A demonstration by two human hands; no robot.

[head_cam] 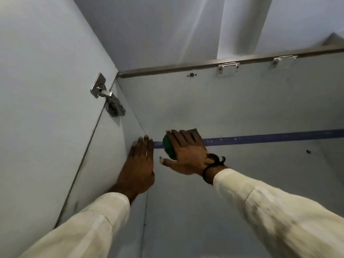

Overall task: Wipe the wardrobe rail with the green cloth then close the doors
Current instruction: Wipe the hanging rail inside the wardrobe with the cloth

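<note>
I look up into an open white wardrobe. A blue rail [270, 137] runs from the left inner corner out past the right edge of view. My right hand [186, 155] lies spread over the green cloth [168, 148] and presses it on the rail near its left end. Only a green bulge under my palm and a corner above my fingers show. My left hand [138, 164] rests flat, fingers together, at the corner where the rail meets the left side panel [111, 146]. It holds nothing. The left door [42, 108] stands open.
A metal hinge [108, 95] joins the open left door to the side panel. Along the wardrobe's top front edge runs a brown strip [186, 67] with two white brackets [228, 67]. A dark band circles my right wrist.
</note>
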